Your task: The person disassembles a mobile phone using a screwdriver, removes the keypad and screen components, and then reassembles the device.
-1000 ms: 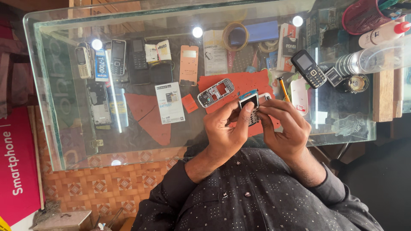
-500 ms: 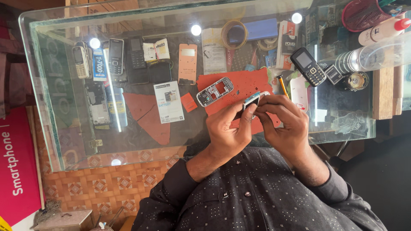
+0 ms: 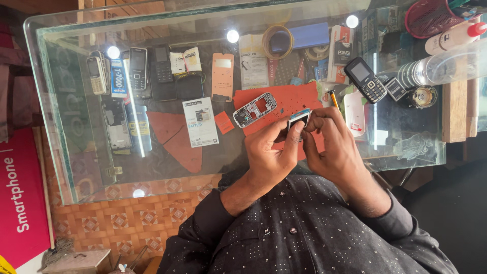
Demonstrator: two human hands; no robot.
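A small phone part, silver-edged with a blue end, is held above the red mat on the glass desk. It is pinched between both hands: the left hand is closed on its near side with the thumb pressed against the edge, and the right hand is closed on its far end, fingertips curled over it. The part's long axis is seen to run roughly from the mat's lower edge toward the person's body, tilted slightly. Neither hand is clearly nearer; both are in contact with it.

Just left of the held part, on the mat, a grey phone frame is laid diagonally. Beyond the mat's right edge a black keypad phone is set, with a white casing near it. Left of the mat, a white rectangular battery package with blue print is laid flat, and above that an orange rectangular card. Farther left of the mat, a narrow blue label is placed between two phones. Well below and left of the desk, a red sign with white lettering is seen.
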